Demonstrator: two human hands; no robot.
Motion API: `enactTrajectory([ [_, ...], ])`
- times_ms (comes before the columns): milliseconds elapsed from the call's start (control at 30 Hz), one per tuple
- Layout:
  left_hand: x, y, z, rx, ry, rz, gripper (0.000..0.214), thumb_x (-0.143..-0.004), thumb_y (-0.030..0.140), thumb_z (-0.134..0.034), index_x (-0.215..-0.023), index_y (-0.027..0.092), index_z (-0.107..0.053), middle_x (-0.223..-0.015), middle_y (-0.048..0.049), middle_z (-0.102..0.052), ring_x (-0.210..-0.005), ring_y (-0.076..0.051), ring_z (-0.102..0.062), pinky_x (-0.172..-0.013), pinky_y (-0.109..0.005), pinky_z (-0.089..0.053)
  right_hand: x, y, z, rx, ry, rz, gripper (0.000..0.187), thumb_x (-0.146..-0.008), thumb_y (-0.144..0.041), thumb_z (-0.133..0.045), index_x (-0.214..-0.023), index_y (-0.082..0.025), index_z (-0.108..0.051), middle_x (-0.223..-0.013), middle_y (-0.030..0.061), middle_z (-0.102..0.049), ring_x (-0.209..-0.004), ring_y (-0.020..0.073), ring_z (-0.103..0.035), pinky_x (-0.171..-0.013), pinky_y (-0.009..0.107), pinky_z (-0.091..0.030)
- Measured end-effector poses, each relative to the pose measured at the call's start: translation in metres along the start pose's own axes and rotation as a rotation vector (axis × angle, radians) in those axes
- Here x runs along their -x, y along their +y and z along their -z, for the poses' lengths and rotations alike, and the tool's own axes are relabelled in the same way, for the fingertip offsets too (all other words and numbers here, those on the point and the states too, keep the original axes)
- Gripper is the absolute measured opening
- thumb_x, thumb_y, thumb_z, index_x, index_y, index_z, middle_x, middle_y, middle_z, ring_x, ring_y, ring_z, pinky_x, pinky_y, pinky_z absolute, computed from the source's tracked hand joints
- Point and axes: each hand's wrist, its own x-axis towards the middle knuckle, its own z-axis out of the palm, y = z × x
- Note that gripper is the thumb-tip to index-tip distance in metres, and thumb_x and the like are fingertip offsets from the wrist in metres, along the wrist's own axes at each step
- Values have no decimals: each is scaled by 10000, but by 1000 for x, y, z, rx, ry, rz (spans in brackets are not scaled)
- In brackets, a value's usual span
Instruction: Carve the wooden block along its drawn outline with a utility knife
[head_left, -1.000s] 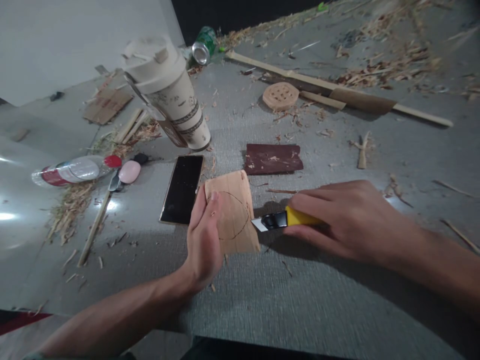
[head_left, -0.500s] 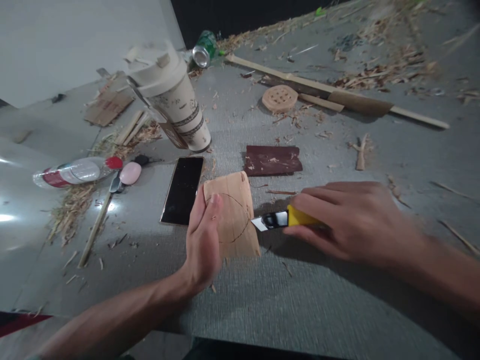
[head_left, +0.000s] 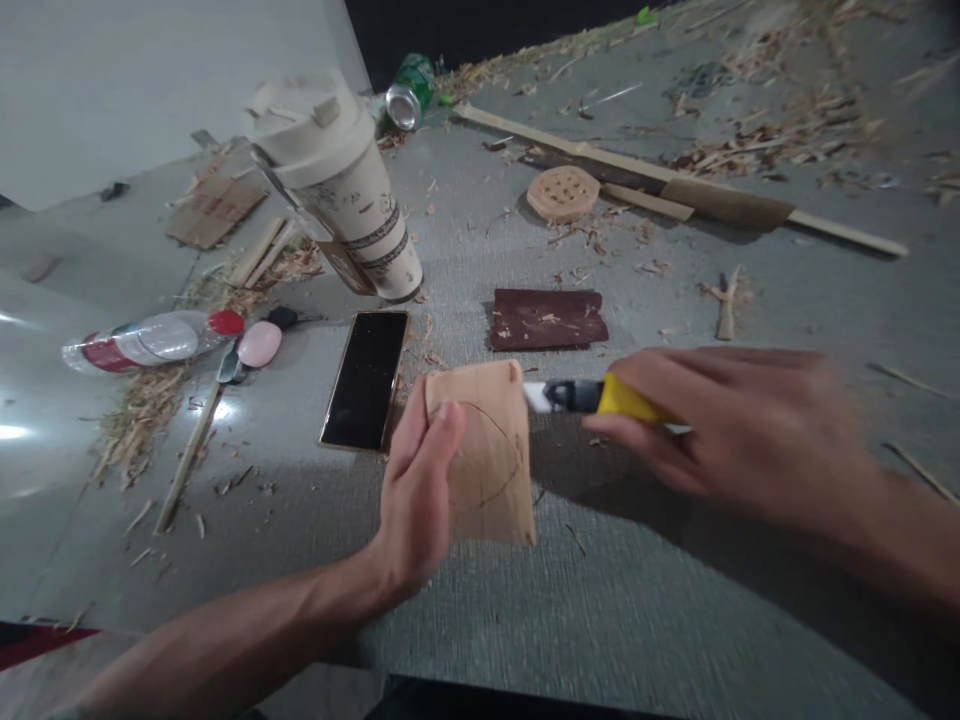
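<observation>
My left hand [head_left: 420, 485] grips a thin, light wooden board [head_left: 487, 460] by its left edge, the thumb lying on its face. A curved dark line is drawn on the board, and part of it is covered by the thumb. In my right hand [head_left: 720, 420] is a yellow utility knife [head_left: 634, 398] with its blade out. The blade is blurred and points left at the board's upper right edge; whether it touches the wood I cannot tell. My right fingers are wrapped round the yellow handle.
A phone [head_left: 365, 380] lies left of the board, with a lidded cup [head_left: 360, 220] behind it. Beyond the board are a dark red-brown wood piece [head_left: 549, 320] and a holed wooden disc [head_left: 562, 194]. A plastic bottle [head_left: 161, 340], long sticks [head_left: 847, 232] and shavings lie around.
The board has moved a little right and toward me with my left hand. My right hand has brought the knife from the board's middle right edge up to its top right corner.
</observation>
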Motion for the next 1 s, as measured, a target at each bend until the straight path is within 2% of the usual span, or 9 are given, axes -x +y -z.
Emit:
enactTrajectory([
  [133, 0, -2, 0, 12, 0, -11, 386, -1052, 544, -618, -1277, 243, -708, -1191, -98, -751, -1233, -330, -686, -1080, -479, -605, 0, 17, 2, 22, 53, -78, 470, -1152, -560, -480, -849, -217, -587, -598, -45, -479, -483, 119, -435, -485, 293, -263],
  [233, -4, -3, -1, 63, 35, 3, 376, -1058, 535, -611, -1286, 252, -706, -1186, -92, -754, -1242, -327, -696, -1076, -486, -618, 1, 16, 0, -40, 19, -7, 454, -1149, -566, -482, -885, -218, -606, -630, -35, -541, -508, 132, -474, -508, 303, -302],
  [400, -8, -4, -1, 114, 42, 21, 387, -1065, 545, -617, -1311, 263, -712, -1201, -76, -742, -1240, -318, -703, -1074, -472, -623, 0, 4, -5, -217, -142, 153, 420, -1155, -554, -472, -905, -233, -577, -715, -28, -618, -561, 141, -543, -556, 318, -352],
  [567, -9, -3, -3, 150, 71, 41, 378, -1068, 509, -629, -1351, 269, -700, -1347, -69, -736, -1416, -333, -631, -1228, -506, -525, -3, 3, -5, -263, -193, 179, 397, -1156, -533, -483, -901, -236, -546, -714, -34, -617, -555, 137, -544, -558, 327, -342],
  [667, -10, -5, -3, 129, 85, 41, 409, -1055, 533, -640, -1359, 268, -703, -1380, -73, -737, -1454, -345, -612, -1272, -533, -480, -3, 3, -4, -280, -205, 184, 392, -1161, -525, -473, -914, -233, -557, -720, -31, -629, -565, 139, -549, -564, 330, -336],
  [867, -10, -10, -1, 116, 74, 12, 448, -1046, 574, -645, -1389, 291, -700, -1371, -66, -744, -1414, -335, -641, -1236, -517, -510, -3, 2, -5, -318, -219, 182, 402, -1163, -527, -468, -909, -229, -559, -728, -29, -636, -578, 139, -556, -576, 320, -335],
  [1000, -9, -6, -1, 86, 71, 28, 435, -1049, 593, -645, -1331, 268, -708, -1274, -68, -749, -1226, -315, -709, -1091, -477, -596, -3, 2, -5, -325, -234, 173, 409, -1159, -537, -480, -899, -230, -555, -720, -29, -643, -563, 134, -553, -574, 308, -324],
])
